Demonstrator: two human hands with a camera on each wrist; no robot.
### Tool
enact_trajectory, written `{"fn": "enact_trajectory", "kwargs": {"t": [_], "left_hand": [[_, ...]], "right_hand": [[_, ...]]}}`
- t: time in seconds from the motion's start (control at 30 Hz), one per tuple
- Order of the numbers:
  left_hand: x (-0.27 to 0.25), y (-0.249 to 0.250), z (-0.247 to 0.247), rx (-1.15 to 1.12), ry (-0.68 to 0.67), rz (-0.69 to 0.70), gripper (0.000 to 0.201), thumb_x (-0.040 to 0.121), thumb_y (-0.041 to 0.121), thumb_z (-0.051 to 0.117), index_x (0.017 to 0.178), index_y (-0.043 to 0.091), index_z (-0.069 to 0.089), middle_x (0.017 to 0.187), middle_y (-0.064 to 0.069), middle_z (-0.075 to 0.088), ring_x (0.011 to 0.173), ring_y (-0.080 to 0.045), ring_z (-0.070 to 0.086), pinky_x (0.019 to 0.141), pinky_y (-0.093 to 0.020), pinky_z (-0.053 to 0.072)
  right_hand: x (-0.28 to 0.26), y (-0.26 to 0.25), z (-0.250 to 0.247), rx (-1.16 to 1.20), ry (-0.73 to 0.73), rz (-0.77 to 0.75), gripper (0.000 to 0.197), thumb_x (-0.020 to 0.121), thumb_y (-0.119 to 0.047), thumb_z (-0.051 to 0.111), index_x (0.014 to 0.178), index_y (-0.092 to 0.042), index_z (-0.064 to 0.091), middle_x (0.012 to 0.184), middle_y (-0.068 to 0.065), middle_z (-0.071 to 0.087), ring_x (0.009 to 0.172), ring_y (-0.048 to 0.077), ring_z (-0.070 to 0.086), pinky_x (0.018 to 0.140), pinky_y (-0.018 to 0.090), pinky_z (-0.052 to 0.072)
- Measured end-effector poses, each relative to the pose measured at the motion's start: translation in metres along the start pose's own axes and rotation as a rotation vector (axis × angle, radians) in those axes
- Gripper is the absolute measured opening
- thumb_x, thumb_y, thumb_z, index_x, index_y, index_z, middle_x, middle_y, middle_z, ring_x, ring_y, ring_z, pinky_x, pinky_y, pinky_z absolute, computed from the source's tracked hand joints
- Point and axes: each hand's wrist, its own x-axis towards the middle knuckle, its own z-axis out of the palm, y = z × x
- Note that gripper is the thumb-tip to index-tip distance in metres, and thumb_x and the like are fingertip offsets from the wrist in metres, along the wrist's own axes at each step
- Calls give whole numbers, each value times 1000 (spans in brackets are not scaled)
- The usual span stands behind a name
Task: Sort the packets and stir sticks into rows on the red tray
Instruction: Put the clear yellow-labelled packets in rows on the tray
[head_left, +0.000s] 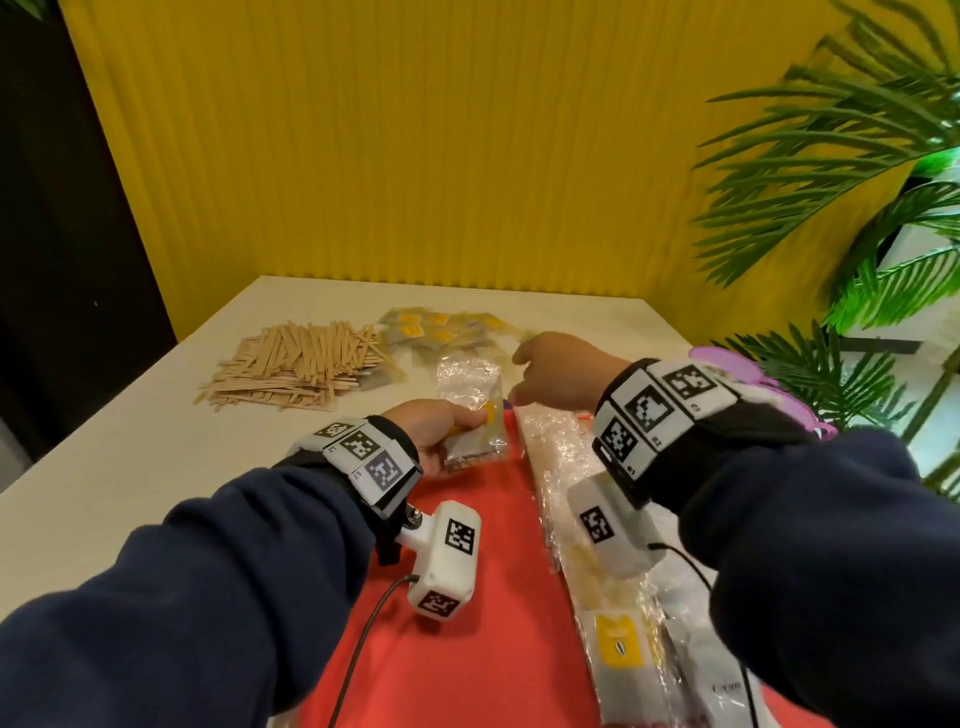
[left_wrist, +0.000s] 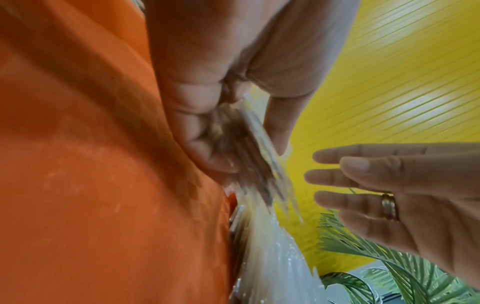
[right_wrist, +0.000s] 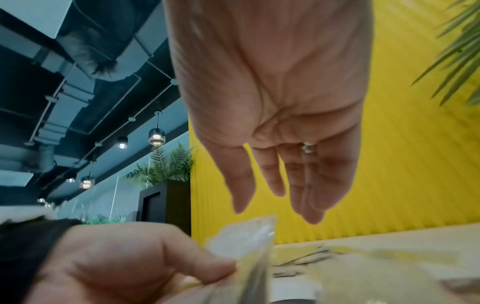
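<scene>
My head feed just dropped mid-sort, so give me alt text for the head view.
The left hand holds a small stack of clear packets over the far end of the red tray, while the open right hand reaches toward loose packets on the white table. Wooden stir sticks lie heaped at the left; a packet row lines the tray's right side.

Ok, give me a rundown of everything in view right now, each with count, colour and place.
Red tray: one, red, nearest the person.
Row of packets: several, clear with yellow labels, along the tray's right side.
Held packets: a small stack, clear and yellow, over the tray's far edge.
Loose packets: a pile, yellow-labelled, far on the table.
Stir sticks: a heap, pale wood, far left.
Table: one, cream.
Plant: green, right.
Left hand: grips the held packets.
Right hand: open, above the table.
</scene>
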Motion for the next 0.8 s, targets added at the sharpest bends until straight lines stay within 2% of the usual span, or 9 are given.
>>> {"fn": "enact_trajectory", "kwargs": {"t": [0.1, 0.2, 0.23, 0.3, 0.37, 0.47, 0.53, 0.67, 0.8], "left_hand": [[3, -1, 2, -21, -13, -4, 13, 92, 9, 53, 82, 3, 57, 64, -9, 65, 51, -18, 63, 51, -27, 54], [7, -1, 4, -26, -14, 6, 15, 94, 9, 51, 81, 5, 57, 65, -7, 64, 53, -16, 62, 53, -26, 52], [8, -1, 5, -21, -9, 7, 16, 94, 8, 50, 80, 4, 57, 61, -7, 64, 50, -15, 63, 51, -25, 52], [10, -1, 7, 3, 0, 7, 16, 94, 8, 50, 80, 3, 57, 56, -7, 65, 45, -15, 63, 48, -24, 52], [10, -2, 9, 48, 0, -6, 16, 94, 9, 51, 80, 5, 58, 56, -6, 66, 45, -15, 63, 52, -25, 51], [10, -2, 11, 111, -18, -31, 16, 90, 7, 55, 75, 6, 60, 70, -7, 64, 60, -16, 60, 61, -26, 47], [11, 0, 13, 127, -38, -34, 9, 87, 4, 57, 78, 6, 60, 77, -7, 62, 69, -16, 58, 69, -26, 44], [11, 3, 15, 35, -46, -23, 6, 88, 1, 54, 88, 0, 59, 64, -9, 65, 52, -17, 65, 55, -29, 56], [4, 5, 17, 51, -28, -19, 11, 90, -6, 44, 87, -6, 54, 55, -13, 63, 44, -21, 64, 46, -33, 55]], "right_hand": [[5, 10, -6, -37, -66, -32, 76, 84, -30, 67, 145, -8, 27, 135, 9, 49, 118, 22, 52, 96, 31, 42], [14, 14, 2, 30, -203, -15, 85, 83, -27, 69, 148, -7, 16, 100, 0, 57, 72, 8, 59, 64, 19, 48], [16, 14, 5, 15, -217, -21, 87, 83, -26, 69, 148, -8, 14, 97, -1, 57, 69, 6, 58, 61, 18, 47], [21, 14, 8, -38, -176, -58, 90, 82, -27, 70, 148, -11, 12, 117, 4, 58, 91, 15, 60, 77, 23, 49], [26, 14, 8, -103, -133, -101, 96, 80, -28, 72, 149, -15, 8, 142, 10, 43, 122, 24, 48, 98, 32, 41], [30, 15, 5, -130, -193, -139, 102, 78, -29, 74, 150, -21, 4, 154, 4, 23, 138, 23, 29, 108, 32, 29], [32, 15, 6, -143, -239, -150, 103, 76, -30, 75, 150, -22, 4, 155, 2, 21, 139, 21, 26, 109, 29, 25], [37, 13, 12, -131, -209, -160, 104, 75, -29, 76, 151, -18, 7, 155, 2, 22, 138, 20, 29, 106, 25, 26], [42, 12, 15, -88, -236, -126, 100, 75, -21, 77, 150, -17, 11, 147, 6, 36, 112, 18, 49, 84, 20, 44]]}}
